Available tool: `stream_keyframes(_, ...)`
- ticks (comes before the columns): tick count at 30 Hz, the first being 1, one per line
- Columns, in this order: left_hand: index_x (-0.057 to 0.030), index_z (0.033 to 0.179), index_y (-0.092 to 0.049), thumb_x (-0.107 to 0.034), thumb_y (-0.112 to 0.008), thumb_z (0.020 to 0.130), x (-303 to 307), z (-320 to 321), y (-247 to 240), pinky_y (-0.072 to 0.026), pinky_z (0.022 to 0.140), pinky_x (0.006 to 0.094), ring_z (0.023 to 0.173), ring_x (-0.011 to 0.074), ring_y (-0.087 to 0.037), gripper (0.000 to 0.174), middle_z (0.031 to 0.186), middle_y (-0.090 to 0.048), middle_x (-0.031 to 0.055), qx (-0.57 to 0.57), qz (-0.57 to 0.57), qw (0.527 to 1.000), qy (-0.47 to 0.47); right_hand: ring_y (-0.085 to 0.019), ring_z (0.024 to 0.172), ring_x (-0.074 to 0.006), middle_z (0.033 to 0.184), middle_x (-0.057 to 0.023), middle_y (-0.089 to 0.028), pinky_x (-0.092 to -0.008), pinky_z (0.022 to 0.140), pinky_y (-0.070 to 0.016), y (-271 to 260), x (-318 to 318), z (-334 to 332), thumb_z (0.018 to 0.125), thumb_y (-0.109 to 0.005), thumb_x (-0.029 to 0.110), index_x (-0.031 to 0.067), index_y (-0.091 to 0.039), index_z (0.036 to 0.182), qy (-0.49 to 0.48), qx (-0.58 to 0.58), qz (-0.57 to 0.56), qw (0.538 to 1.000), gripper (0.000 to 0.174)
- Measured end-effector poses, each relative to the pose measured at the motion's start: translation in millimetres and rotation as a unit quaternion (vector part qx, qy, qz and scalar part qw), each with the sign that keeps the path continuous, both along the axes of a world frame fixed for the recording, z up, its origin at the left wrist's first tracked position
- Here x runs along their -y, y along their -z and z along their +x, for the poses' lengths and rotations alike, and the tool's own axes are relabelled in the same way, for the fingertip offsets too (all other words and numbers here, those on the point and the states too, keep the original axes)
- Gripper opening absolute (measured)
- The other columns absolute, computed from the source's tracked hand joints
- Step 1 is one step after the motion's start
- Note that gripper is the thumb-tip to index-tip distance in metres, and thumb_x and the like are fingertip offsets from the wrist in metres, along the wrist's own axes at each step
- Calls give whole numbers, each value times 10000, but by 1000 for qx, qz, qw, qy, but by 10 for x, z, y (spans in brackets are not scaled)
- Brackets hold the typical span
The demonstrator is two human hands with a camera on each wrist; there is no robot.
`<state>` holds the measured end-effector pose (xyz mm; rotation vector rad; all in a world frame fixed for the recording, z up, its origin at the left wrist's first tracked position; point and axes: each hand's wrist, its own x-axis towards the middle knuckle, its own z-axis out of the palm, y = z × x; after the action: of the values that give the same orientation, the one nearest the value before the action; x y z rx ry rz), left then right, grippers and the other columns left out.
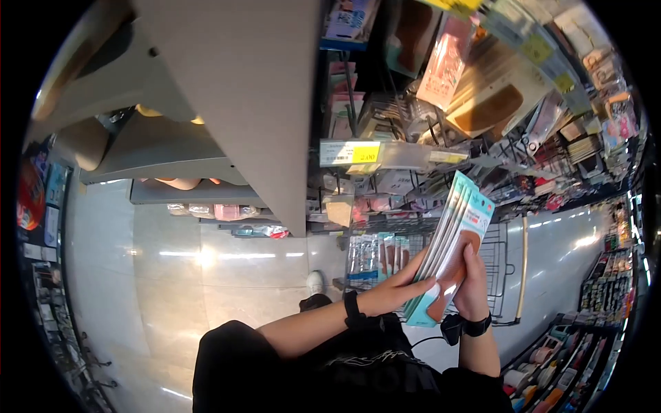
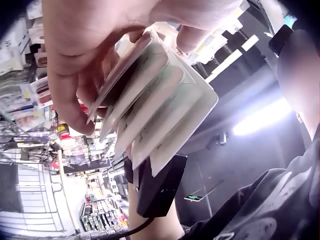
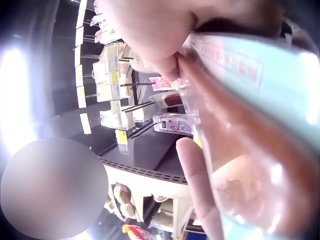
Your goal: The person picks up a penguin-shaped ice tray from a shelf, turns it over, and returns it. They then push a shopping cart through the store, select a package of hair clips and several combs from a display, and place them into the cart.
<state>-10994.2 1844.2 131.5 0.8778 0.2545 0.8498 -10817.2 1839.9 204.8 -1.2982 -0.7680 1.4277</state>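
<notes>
Between both hands, in front of the peg shelves (image 1: 413,158), a fanned stack of packets (image 1: 456,230) is standing on end. Its long axis is leaning from the palms up and to the right, with the top edges pointing toward the hanging goods. The left hand (image 1: 396,289) is clasping the stack's lower front. The right hand (image 1: 474,282) is wrapping its grip round the back. A wire cart (image 1: 502,268) is sitting just beyond.

Head looks down; wrist views (very close) share packets (image 2: 160,105).
</notes>
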Motion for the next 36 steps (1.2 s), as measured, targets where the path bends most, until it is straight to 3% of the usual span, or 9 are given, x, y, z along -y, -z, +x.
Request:
stream_keyframes(7, -42, 1597, -71, -228, -562, 1039, 367, 501, 441, -227, 1189, 322, 1478, 179, -223, 766, 1622, -218, 109, -102, -60, 992, 40, -591, 1140, -158, 1278, -84, -602, -333, 1007, -456, 723, 527, 688, 1068, -452, 390, -5, -491, 1358, 22, -49, -78, 996, 492)
stream_keyframes(11, -81, 1606, -69, -178, -577, 1028, 592, 854, 711, -201, 1195, 324, 1480, 166, -197, 775, 1626, -203, 79, -113, -159, 980, 39, -595, 1153, -159, 1285, -71, -601, -322, 996, -467, 913, 642, 950, 1081, -443, 307, 9, -482, 1373, 26, -106, -85, 990, 418)
stream_keyframes(12, -89, 1608, -80, -156, -583, 1022, 630, 935, 719, -203, 1193, 324, 1474, 166, -205, 775, 1628, -196, 75, -92, -198, 975, 33, -578, 1191, -165, 1325, -79, -576, -331, 1016, -459, 1013, 693, 1065, 1078, -454, 269, 17, -452, 1401, 30, -132, -106, 985, 410)
stream_keyframes(15, -102, 1610, -95, -129, -593, 1010, 724, 1194, 861, -279, 1160, 324, 1455, 175, -253, 780, 1614, -239, 74, -159, -135, 978, -10, -515, 1255, -195, 1377, -87, -502, -347, 1056, -425, 1183, 770, 1269, 1033, -540, 216, 29, -382, 1428, 30, -121, -100, 987, 465)
stream_keyframes(18, -103, 1608, -111, -125, -607, 1002, 767, 1393, 972, -303, 1148, 317, 1424, 173, -306, 783, 1576, -299, 67, -156, -277, 948, 29, -516, 1257, -202, 1390, -91, -489, -356, 1050, -434, 1487, 856, 1544, 1020, -557, 198, 35, -359, 1443, 31, -124, -122, 984, 495)
stream_keyframes(21, -121, 1606, -132, -117, -608, 1000, 870, 1616, 1282, -356, 1114, 308, 1388, 163, -358, 771, 1551, -337, 53, -207, -164, 964, -41, -536, 1255, -183, 1368, -82, -537, -343, 1045, -448, 1674, 784, 1684, 1021, -557, 192, 48, -444, 1395, 37, -209, -109, 971, 416)
stream_keyframes(24, -117, 1570, -266, -97, -628, 982, 854, 1791, 1544, -432, 1054, 301, 1300, 149, -469, 691, 1450, -474, 52, -222, -269, 937, -27, -577, 1213, -174, 1318, -65, -591, -336, 1033, -464, 2069, 931, 1899, 1026, -562, 208, 64, -499, 1366, 63, -288, -174, 940, 375)
stream_keyframes(29, -104, 1448, -432, -122, -630, 990, 903, 2019, 2067, -487, 977, 281, 1154, 132, -578, 499, 1272, -600, 33, -240, -308, 919, -61, -617, 1144, -177, 1257, -76, -616, -331, 967, -513, 2696, 1011, 2086, 1011, -589, 189, 63, -509, 1343, 74, -323, -237, 913, 364)
stream_keyframes(36, -91, 1311, -540, -147, -614, 1003, 828, 2097, 2565, -546, 840, 294, 1009, 125, -638, 321, 1121, -638, 29, -280, -375, 880, -83, -619, 1129, -198, 1255, -130, -602, -330, 967, -509, 3348, 868, 2161, 930, -710, 208, -37, -461, 1345, 65, -216, -283, 932, 542)
